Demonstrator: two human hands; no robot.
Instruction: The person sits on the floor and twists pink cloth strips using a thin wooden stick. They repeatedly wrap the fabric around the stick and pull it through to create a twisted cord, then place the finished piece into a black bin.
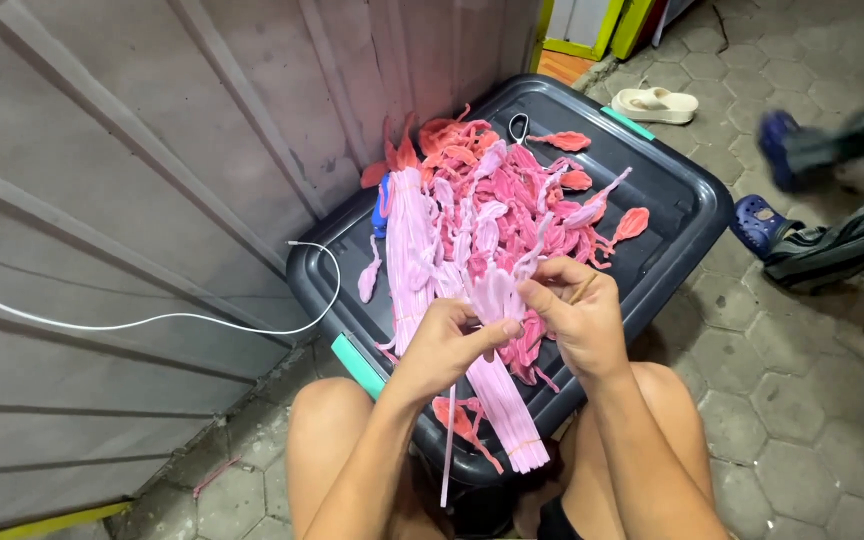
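Seated over a dark bin lid (672, 200), my left hand (447, 340) and right hand (577, 315) each pinch one pale pink balloon (497, 295), mid-sort above the near edge of the pink balloon pile (492, 210); separating it cleanly looks next.

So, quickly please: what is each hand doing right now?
Left hand: closed, pinching a pink balloon.
Right hand: closed on the same balloon; a thin stick lies between its fingers.

Bare forearms and knees, dark shorts (559, 520).
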